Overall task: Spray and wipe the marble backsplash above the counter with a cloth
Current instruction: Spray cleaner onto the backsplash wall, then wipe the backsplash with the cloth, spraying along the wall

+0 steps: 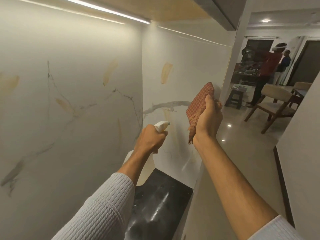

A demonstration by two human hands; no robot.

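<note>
The white marble backsplash [72, 94] with grey veins and several yellowish smears fills the left and middle, turning a corner near the centre. My left hand [150, 139] grips a white spray bottle [147, 168], its nozzle pointing at the right-hand panel. My right hand [208, 118] holds a folded red checked cloth [200, 103] up beside that panel's right edge, close to the wall. A yellowish streak [168, 122] runs down the panel between my two hands.
The black counter [161, 201] lies below, ending at a pale side wall. An LED strip [103, 9] glows under the upper cabinet. Through the opening on the right stand two people [266, 70], wooden chairs [275, 103] and a dark stool [236, 97] on a glossy floor.
</note>
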